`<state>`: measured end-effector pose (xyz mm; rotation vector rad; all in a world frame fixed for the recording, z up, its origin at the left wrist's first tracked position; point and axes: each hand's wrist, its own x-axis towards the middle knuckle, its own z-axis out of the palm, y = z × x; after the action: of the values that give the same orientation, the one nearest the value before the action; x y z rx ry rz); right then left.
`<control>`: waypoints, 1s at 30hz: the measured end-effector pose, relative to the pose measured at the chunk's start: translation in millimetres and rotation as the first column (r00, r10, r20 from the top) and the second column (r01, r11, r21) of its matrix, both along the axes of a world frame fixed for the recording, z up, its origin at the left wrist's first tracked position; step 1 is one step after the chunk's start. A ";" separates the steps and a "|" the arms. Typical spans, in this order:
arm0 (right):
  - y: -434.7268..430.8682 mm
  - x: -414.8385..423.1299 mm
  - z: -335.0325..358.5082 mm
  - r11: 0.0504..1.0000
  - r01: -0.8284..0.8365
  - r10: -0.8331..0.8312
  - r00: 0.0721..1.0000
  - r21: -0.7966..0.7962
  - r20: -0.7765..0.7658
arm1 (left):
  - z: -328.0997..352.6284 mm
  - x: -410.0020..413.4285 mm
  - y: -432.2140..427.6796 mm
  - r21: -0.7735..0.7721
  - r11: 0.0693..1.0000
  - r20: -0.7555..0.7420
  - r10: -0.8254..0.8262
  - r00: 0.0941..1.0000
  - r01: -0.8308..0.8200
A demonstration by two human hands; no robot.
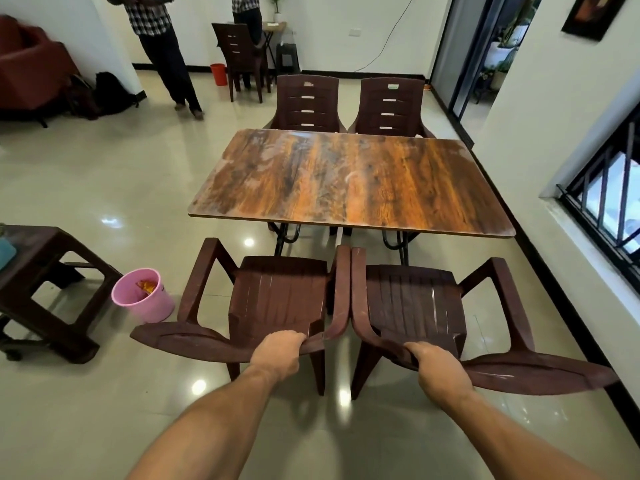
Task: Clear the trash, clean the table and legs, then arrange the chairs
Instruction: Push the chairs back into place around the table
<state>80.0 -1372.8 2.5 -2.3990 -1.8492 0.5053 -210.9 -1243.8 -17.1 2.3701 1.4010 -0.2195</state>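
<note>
Two brown plastic armchairs stand side by side at the near edge of the wooden table (349,181). My left hand (277,351) grips the top of the left chair's (277,292) backrest. My right hand (436,368) grips the top of the right chair's (415,299) backrest. The inner armrests of the two chairs touch. Their seats sit just short of the table edge. Two more brown chairs (306,102) (389,105) are tucked in at the far side. The tabletop shows pale streaks. A pink bin (145,296) holding an orange wrapper stands on the floor to the left.
A brown plastic stool (52,289) stands at the left near the pink bin. A white wall with a barred window (609,209) runs close along the right. Two people (162,46) stand at the back beside another chair, a red bin (219,73) and a small table.
</note>
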 end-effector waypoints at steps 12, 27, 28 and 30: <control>-2.8 0.2 -1.1 1.000 -0.004 0.005 0.999 -0.022 0.039 | -3.8 -0.7 -1.6 -0.003 1.000 0.023 -0.002 1.000 0.003; 5.9 -11.9 0.5 0.993 0.005 0.013 0.988 -0.118 0.157 | -7.5 4.6 0.5 -0.060 0.998 0.006 0.014 1.000 -0.014; 5.0 -11.9 2.3 0.992 0.000 0.020 0.987 -0.126 0.160 | -6.5 4.8 0.2 -0.063 0.998 0.006 0.013 1.000 -0.012; 4.3 -11.1 4.3 0.992 -0.010 0.030 0.985 -0.122 0.168 | -5.4 5.5 0.1 -0.065 0.998 0.000 0.001 1.000 -0.001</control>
<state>68.8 -1368.5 6.8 -2.5788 -1.9649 0.4383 -205.3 -1243.7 -22.6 2.3170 1.3734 -0.2605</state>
